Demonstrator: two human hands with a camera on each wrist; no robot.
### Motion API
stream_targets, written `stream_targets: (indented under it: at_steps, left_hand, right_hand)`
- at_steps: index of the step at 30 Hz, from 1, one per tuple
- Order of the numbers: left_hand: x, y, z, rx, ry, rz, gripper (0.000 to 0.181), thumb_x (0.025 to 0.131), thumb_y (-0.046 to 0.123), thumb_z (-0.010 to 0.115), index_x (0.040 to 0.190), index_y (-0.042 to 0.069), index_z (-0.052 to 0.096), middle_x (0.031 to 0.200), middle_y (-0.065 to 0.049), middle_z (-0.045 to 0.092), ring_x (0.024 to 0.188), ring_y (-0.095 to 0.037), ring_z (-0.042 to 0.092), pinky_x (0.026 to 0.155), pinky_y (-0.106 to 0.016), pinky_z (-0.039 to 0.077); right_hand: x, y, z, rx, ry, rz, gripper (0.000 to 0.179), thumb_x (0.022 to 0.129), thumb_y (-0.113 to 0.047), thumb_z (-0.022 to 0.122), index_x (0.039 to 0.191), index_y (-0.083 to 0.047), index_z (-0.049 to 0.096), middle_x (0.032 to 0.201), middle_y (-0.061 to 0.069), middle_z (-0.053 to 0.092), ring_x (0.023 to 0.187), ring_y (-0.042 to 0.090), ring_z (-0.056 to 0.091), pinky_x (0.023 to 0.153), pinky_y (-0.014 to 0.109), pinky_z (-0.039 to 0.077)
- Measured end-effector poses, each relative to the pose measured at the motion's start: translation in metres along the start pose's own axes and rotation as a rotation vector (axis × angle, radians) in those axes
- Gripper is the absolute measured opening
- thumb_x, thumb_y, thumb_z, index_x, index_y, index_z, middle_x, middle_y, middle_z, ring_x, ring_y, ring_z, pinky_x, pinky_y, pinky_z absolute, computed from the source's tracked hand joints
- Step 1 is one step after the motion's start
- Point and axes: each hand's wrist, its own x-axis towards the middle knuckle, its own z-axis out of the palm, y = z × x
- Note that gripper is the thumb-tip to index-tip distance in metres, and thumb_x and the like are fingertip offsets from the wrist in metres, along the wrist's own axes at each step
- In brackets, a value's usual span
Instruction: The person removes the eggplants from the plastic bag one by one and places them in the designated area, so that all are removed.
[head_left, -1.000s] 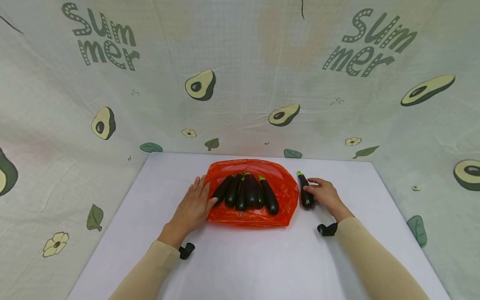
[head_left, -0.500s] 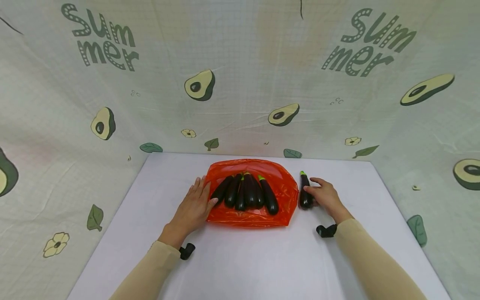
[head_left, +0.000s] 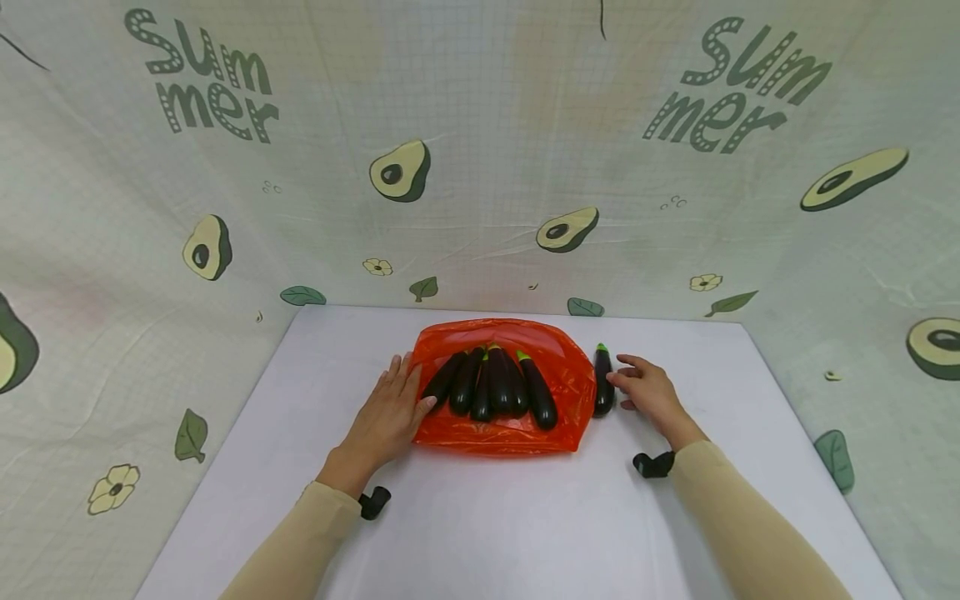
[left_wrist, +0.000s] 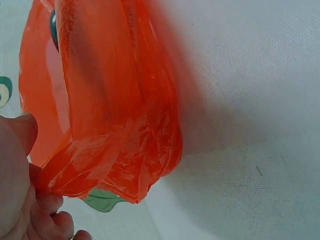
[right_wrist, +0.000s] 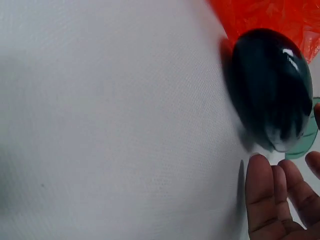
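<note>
An orange-red plastic bag (head_left: 495, 442) lies spread on the table with several dark eggplants (head_left: 498, 383) side by side on it. My left hand (head_left: 386, 412) rests along the bag's left edge, fingers straight. In the left wrist view, the thumb (left_wrist: 25, 131) and fingers stand around a crumpled corner of the bag. One separate eggplant (head_left: 603, 382) lies just beside the bag's right edge, green stem away from me. My right hand (head_left: 652, 393) is to the right of it, fingers loosely bent. In the right wrist view, a small gap separates the fingertips from this eggplant (right_wrist: 272, 85).
The white table (head_left: 495, 525) extends around the bag on all sides. A printed cloth (head_left: 480, 167) hangs behind and at both sides. A small black wrist device sits under each wrist.
The separate eggplant has shifted against the bag's right edge. The right hand's fingers have come off it. My left hand has stayed on the bag.
</note>
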Motion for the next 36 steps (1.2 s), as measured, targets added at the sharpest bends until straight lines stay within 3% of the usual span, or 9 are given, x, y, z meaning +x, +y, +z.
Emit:
stream_targets:
  at_steps: [5, 10, 24, 30, 36]
  left_hand:
    - [-0.001, 0.0, 0.0, -0.005, -0.004, -0.005, 0.073, 0.11, 0.04, 0.054, 0.164, -0.003, 0.03, 0.176, -0.02, 0.017, 0.164, -0.041, 0.011, 0.13, -0.058, 0.019]
    - [-0.002, 0.003, 0.0, -0.001, -0.018, -0.01, 0.073, 0.11, 0.041, 0.054, 0.165, -0.001, 0.029, 0.176, -0.018, 0.016, 0.164, -0.041, 0.01, 0.13, -0.057, 0.019]
    - [-0.001, 0.004, -0.002, 0.017, -0.005, 0.0, 0.074, 0.11, 0.043, 0.052, 0.165, -0.001, 0.029, 0.176, -0.017, 0.016, 0.164, -0.04, 0.01, 0.13, -0.057, 0.021]
    - [-0.001, 0.004, -0.002, 0.012, 0.0, 0.002, 0.074, 0.11, 0.042, 0.053, 0.165, 0.0, 0.028, 0.177, -0.017, 0.016, 0.164, -0.039, 0.01, 0.131, -0.057, 0.02]
    - [-0.002, 0.005, -0.003, 0.003, -0.001, 0.007, 0.074, 0.11, 0.042, 0.052, 0.165, -0.001, 0.026, 0.177, -0.017, 0.015, 0.164, -0.039, 0.01, 0.131, -0.056, 0.018]
  right_hand:
    - [0.001, 0.001, 0.001, -0.043, 0.051, -0.087, 0.066, 0.105, -0.028, 0.065, 0.162, -0.005, 0.039, 0.152, 0.028, 0.052, 0.13, 0.042, 0.059, 0.099, 0.043, 0.06]
    - [0.002, 0.001, 0.001, -0.054, 0.074, -0.12, 0.066, 0.105, -0.028, 0.065, 0.163, -0.01, 0.04, 0.156, 0.025, 0.049, 0.139, 0.044, 0.05, 0.114, 0.058, 0.048]
    - [-0.005, -0.015, -0.001, -0.094, 0.138, -0.223, 0.062, 0.104, -0.026, 0.065, 0.161, -0.013, 0.044, 0.153, 0.025, 0.053, 0.139, 0.044, 0.05, 0.109, 0.062, 0.051]
    - [-0.017, -0.038, 0.001, -0.108, 0.178, -0.254, 0.061, 0.105, -0.031, 0.065, 0.161, -0.014, 0.045, 0.151, 0.024, 0.054, 0.135, 0.043, 0.053, 0.106, 0.061, 0.054]
    - [-0.034, -0.068, 0.011, -0.124, 0.262, -0.355, 0.054, 0.105, -0.024, 0.064, 0.155, -0.009, 0.051, 0.145, 0.021, 0.06, 0.128, 0.04, 0.059, 0.106, 0.058, 0.054]
